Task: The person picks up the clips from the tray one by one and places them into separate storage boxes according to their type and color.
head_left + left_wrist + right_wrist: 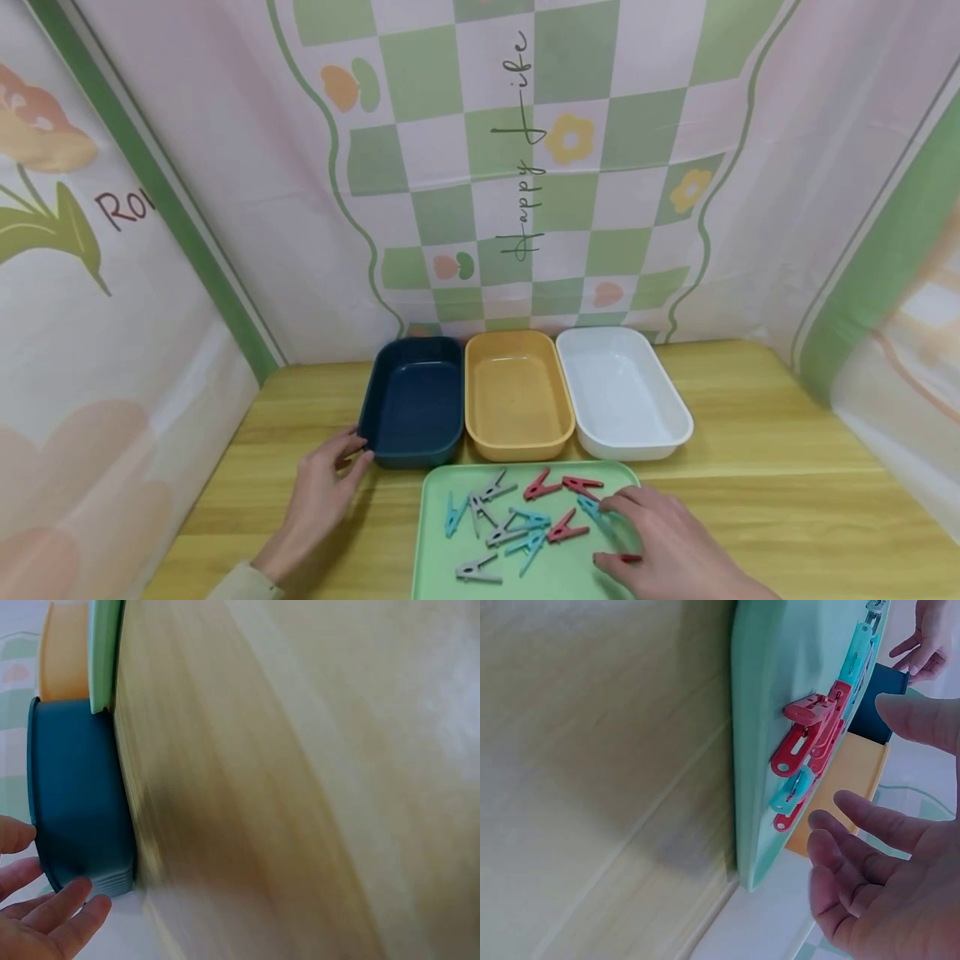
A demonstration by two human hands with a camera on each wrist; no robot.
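Note:
My left hand (322, 492) is at the near left corner of a dark blue rectangular dish (416, 404), its fingertips right at the rim. In the left wrist view, the fingers (60, 909) are spread around that corner. Over the right side of a light green tray (431, 533) hovers my right hand (660, 533), thumb and fingers apart with nothing between them. Below it lie a blue clothespin (592, 508) and a red clothespin (630, 557), both partly hidden by the hand. Several grey, blue and red clothespins are scattered on the tray, including a grey clothespin (477, 569).
A yellow dish (517, 446) stands right of the dark blue one, and a white dish (637, 442) right of that, in a row behind the tray. All sit on a wooden table (772, 467). A patterned curtain (570, 200) hangs behind and at both sides.

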